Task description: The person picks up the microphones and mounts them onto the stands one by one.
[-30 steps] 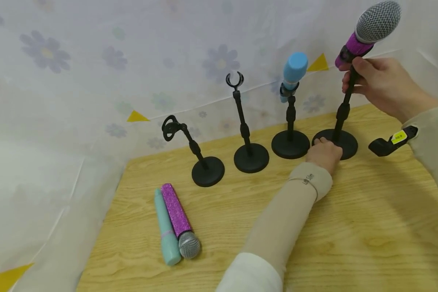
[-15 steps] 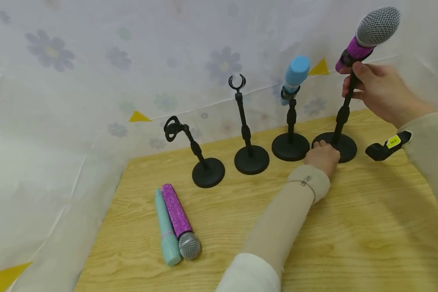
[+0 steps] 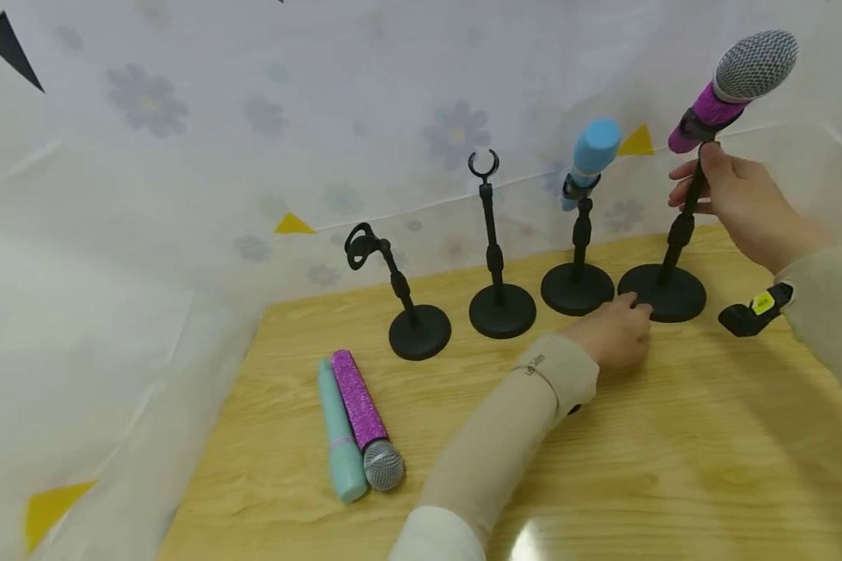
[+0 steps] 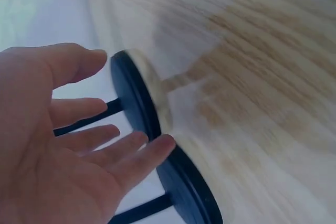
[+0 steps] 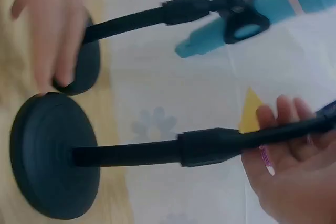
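Black microphone stands line the back of the table. In the rightmost microphone stand (image 3: 681, 230) sits a purple microphone with a silver mesh head (image 3: 756, 66), tilted up. My right hand (image 3: 754, 199) holds that stand's upper pole just below the clip, thumb in front and fingers behind. My left hand (image 3: 613, 333) is by the front left edge of its round base (image 3: 663, 294); in the left wrist view the left hand (image 4: 73, 156) has its fingers loosely extended beside two bases. A blue microphone (image 3: 596, 148) rests in the neighbouring stand (image 3: 577, 288).
Two stands with bare clips, a taller stand (image 3: 501, 312) and a bent stand (image 3: 419, 333), are farther left. A glittery purple microphone (image 3: 361, 401) and a mint-green microphone (image 3: 341, 444) lie side by side on the wooden table (image 3: 267, 483). A flowered white sheet (image 3: 365, 93) hangs behind.
My left hand has drawn back slightly from the rightmost stand's base, toward me. The right hand stays at the pole, its fingers a little looser. The head view has shifted slightly.
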Tool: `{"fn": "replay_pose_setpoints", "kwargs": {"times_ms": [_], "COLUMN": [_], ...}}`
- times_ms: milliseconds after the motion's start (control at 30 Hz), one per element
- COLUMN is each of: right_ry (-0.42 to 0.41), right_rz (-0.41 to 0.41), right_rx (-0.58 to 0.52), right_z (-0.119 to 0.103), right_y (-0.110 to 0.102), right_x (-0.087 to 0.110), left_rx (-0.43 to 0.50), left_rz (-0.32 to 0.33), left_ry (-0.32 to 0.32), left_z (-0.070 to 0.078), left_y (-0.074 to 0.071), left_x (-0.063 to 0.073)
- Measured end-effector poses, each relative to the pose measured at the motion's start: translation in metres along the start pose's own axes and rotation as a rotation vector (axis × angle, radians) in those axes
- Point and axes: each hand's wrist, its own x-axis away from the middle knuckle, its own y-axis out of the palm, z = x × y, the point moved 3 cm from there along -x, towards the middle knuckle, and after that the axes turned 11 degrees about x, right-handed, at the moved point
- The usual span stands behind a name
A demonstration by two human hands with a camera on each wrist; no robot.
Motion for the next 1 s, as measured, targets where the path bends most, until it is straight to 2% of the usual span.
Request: {"fn": "replay_pose_setpoints", "kwargs": {"times_ms": [33, 67, 133, 267, 400, 500, 633, 733, 800, 900, 1000], "right_ry": [0.022, 0.043, 0.072, 0.075, 0.081, 0.101, 0.059, -0.012, -0.057, -0.108, -0.147], "right_rz": [0.011, 0.016, 0.012, -0.008, -0.037, -0.130, -0.268, -0.308, -0.325, -0.344, -0.355], "right_rx": [0.124, 0.200, 0.286, 0.333, 0.348, 0.422, 0.522, 0.537, 0.525, 0.497, 0.479], "right_z": [0.005, 0.011, 0.021, 0.038, 0.051, 0.057, 0.058, 0.051, 0.044, 0.031, 0.018], "right_y": [0.002, 0.004, 0.010, 0.020, 0.028, 0.037, 0.054, 0.071, 0.084, 0.104, 0.126], "right_x": [0.003, 0.006, 0.014, 0.029, 0.041, 0.049, 0.055, 0.055, 0.053, 0.050, 0.046], "left_rx": [0.003, 0.006, 0.027, 0.073, 0.191, 0.281, 0.385, 0.515, 0.650, 0.805, 0.839], "left_rz": [0.014, 0.027, 0.045, 0.104, 0.216, 0.365, 0.631, 0.801, 0.865, 0.894, 0.873], "left_ry": [0.030, 0.062, 0.104, 0.168, 0.165, 0.159, 0.150, 0.093, 0.032, -0.060, -0.121], "left_z": [-0.001, -0.002, -0.005, -0.018, -0.042, -0.066, -0.099, -0.121, -0.133, -0.147, -0.156], "left_y": [-0.002, -0.003, -0.005, -0.004, -0.001, -0.001, -0.004, -0.006, -0.005, -0.003, 0.000], "left_x": [0.002, 0.005, 0.010, 0.024, 0.040, 0.052, 0.067, 0.075, 0.078, 0.080, 0.079]}}
